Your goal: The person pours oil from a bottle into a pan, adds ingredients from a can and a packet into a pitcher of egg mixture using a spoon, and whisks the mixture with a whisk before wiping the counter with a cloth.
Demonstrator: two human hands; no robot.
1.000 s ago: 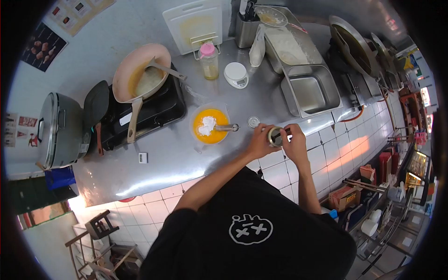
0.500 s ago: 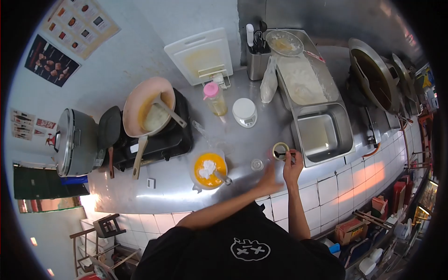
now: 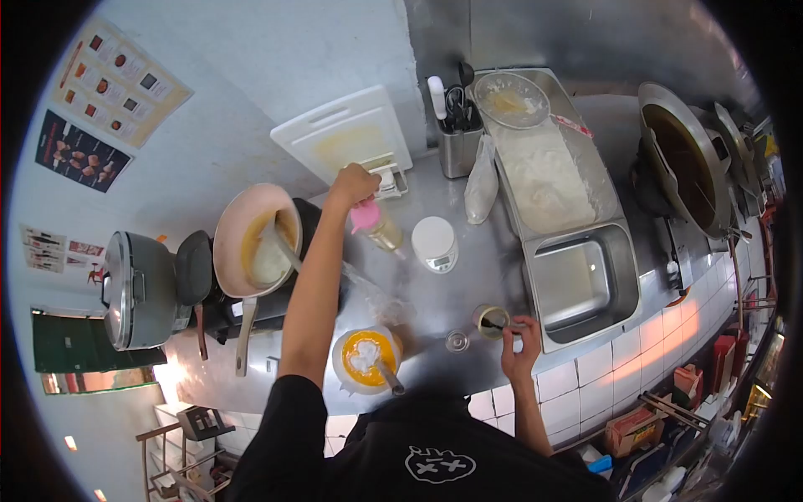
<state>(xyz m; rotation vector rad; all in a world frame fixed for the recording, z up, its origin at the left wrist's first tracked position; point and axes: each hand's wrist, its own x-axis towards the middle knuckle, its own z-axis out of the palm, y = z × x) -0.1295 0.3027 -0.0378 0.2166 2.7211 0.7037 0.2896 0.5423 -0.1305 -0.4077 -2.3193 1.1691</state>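
Note:
My left hand [image 3: 355,186] is stretched to the back of the counter, its fingers closed at the pink lid of a clear bottle [image 3: 381,233] with some liquid in it. My right hand [image 3: 521,341] pinches a thin dark utensil [image 3: 500,325] whose tip is inside a small open jar [image 3: 483,315]. Whether its fingers also touch the jar is unclear. Beside the jar lies a round clear lid [image 3: 457,340]. Below my left forearm stands a bowl [image 3: 396,343] of orange-yellow liquid with white powder and a metal-handled utensil [image 3: 390,378] in it.
A white scale [image 3: 435,243] stands mid-counter. Behind are cutting boards [image 3: 339,134] and a utensil holder [image 3: 460,151]. A pan [image 3: 238,205] is on the left, near a large pot [image 3: 134,289]. Steel trays [image 3: 623,289], one with flour, and a wok [image 3: 707,151] are right.
My left hand has gone from beside the jar to the pink-lidded bottle, which has shifted slightly. My right hand stays at the jar with the utensil. The whole view has tilted upward.

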